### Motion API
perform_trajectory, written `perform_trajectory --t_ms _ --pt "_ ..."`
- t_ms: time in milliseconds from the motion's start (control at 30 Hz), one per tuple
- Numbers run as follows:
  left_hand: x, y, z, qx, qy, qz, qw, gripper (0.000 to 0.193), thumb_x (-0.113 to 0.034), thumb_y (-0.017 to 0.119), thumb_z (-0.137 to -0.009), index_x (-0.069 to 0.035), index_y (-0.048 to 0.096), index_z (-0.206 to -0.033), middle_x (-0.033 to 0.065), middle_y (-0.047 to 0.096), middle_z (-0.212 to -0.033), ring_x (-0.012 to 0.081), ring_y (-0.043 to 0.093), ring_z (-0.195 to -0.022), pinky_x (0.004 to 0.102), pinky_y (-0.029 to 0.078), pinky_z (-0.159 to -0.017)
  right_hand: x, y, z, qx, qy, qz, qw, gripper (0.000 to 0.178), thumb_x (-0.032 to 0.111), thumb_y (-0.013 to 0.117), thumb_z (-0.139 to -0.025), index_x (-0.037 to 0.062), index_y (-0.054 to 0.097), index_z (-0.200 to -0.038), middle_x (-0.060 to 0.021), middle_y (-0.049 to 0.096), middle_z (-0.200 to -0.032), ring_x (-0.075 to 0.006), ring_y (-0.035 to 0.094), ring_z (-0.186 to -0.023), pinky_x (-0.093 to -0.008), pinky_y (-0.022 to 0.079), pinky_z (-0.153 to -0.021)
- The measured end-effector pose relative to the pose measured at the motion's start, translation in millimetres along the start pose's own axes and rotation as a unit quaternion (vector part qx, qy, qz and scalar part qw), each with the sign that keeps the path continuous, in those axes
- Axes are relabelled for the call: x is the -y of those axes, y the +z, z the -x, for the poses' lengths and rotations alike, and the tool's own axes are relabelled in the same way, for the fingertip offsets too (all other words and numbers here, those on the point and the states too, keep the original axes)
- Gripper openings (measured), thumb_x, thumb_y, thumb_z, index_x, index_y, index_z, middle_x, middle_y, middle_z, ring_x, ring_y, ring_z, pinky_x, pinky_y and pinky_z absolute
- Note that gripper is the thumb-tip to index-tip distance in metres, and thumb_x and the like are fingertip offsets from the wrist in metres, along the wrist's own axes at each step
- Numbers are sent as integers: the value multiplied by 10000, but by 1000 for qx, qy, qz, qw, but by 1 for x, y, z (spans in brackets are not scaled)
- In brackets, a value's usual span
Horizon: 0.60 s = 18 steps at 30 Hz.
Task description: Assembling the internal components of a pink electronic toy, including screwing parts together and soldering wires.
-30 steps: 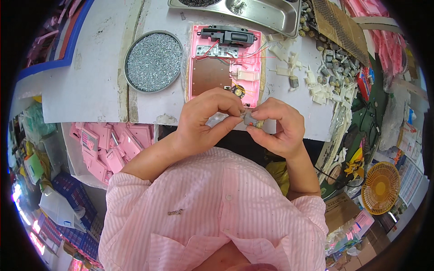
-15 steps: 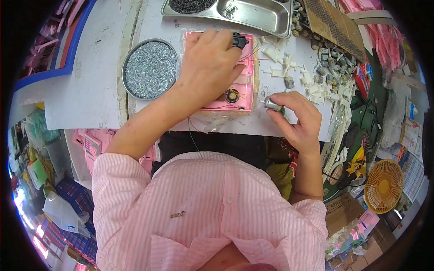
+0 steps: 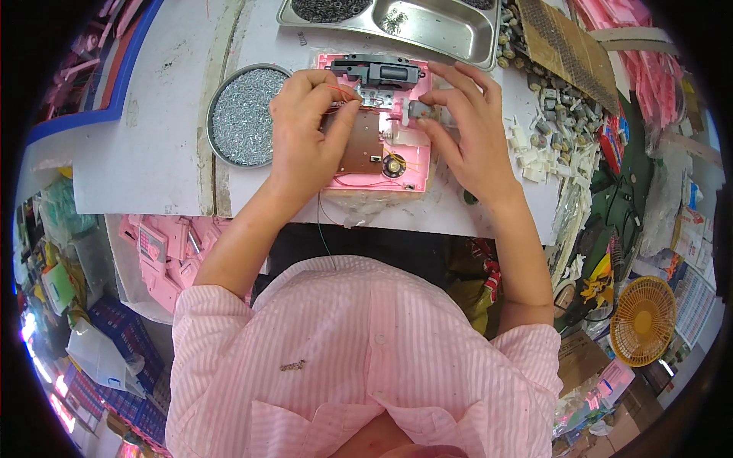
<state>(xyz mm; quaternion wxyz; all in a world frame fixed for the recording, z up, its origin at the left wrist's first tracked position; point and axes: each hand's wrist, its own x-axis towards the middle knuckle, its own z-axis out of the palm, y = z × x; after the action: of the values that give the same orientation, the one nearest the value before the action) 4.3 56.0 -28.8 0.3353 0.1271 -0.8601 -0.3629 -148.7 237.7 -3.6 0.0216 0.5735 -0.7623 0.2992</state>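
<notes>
A pink plastic housing (image 3: 416,175) lies on the table in front of me. It holds a black plastic mechanism (image 3: 385,72) along its far edge, a brown circuit board (image 3: 360,145) and a small round speaker (image 3: 394,165). My left hand (image 3: 309,137) is closed over the housing's left side, thumb and forefinger pinching thin red wires (image 3: 336,89). My right hand (image 3: 477,133) reaches in from the right. Its thumb and forefinger close on a small grey motor (image 3: 419,109) at the housing's right side; the other fingers are raised.
Left of the housing stands a round dish of small silver screws (image 3: 243,118). A metal tray (image 3: 435,34) with black rings is at the back. White plastic parts (image 3: 534,156) and loose motors (image 3: 561,111) are heaped at the right. Pink parts (image 3: 164,256) fill a box below the table's left edge.
My left hand has drawn back from the black mechanism and now pinches the red wires. My right hand has moved from the table edge up to the housing, where it grips a motor.
</notes>
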Motion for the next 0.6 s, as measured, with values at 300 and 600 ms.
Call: perform_trajectory --t_ms 300,600 --pt "0 -4 -1 3 41 -23 999 106 -87 748 -784 -64 696 -874 65 624 -964 255 586 -904 386 412 -781 -2 6 -12 15 26 39 999 212 205 776 -800 84 714 -963 -130 564 -1367 -422 388 -1307 -484 363 -1077" --pt "1 -5 -14 39 -23 94 994 108 -87 737 -815 3 698 -858 105 633 -895 275 635 -806 359 522 -704 22 -6 -21 -18 6 63 998 194 185 791 -736 109 753 -910 -120 594 -1325 -415 400 -1295 -496 363 -1069"
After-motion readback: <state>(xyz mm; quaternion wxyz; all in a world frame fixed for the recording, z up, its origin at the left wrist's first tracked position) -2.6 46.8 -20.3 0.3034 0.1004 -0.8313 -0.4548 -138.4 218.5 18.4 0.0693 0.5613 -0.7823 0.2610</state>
